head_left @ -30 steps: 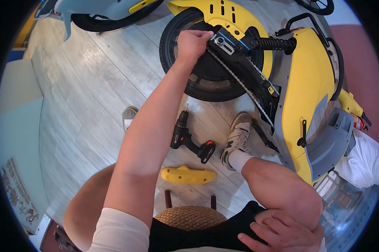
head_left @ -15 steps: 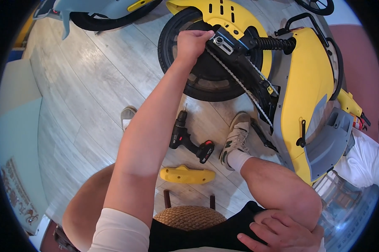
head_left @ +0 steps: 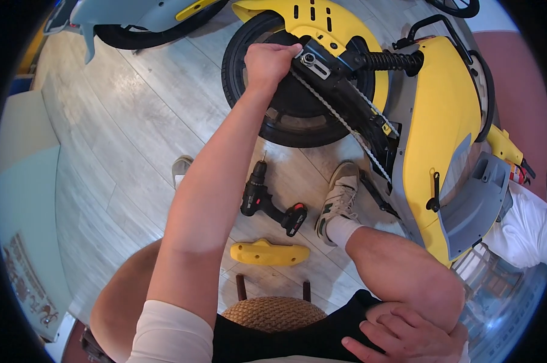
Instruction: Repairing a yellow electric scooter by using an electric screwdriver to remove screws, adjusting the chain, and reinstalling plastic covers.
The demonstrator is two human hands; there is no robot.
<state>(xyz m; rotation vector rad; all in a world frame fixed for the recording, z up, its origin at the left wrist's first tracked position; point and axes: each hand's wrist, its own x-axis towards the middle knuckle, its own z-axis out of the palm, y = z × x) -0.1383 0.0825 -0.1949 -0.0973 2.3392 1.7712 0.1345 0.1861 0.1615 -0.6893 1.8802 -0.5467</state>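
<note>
Wheel arm (head_left: 341,91), black and long, slants along the back wheel (head_left: 297,134), its long axis running from far left to near right. One end points away from me and leftward; the other meets the yellow bike body (head_left: 446,103). My left hand (head_left: 266,65) is at the far end, thumb and fingers pressed together, though I cannot tell what sits between them. Just right of my thumb tip is a nut (head_left: 308,59) on the arm. A chain (head_left: 344,121) follows the same slant. My right hand (head_left: 403,336) rests on my right leg, well apart from the bike, fingers loosely spread. A drill (head_left: 256,195) lies on the floor, bit pointing away from me.
</note>
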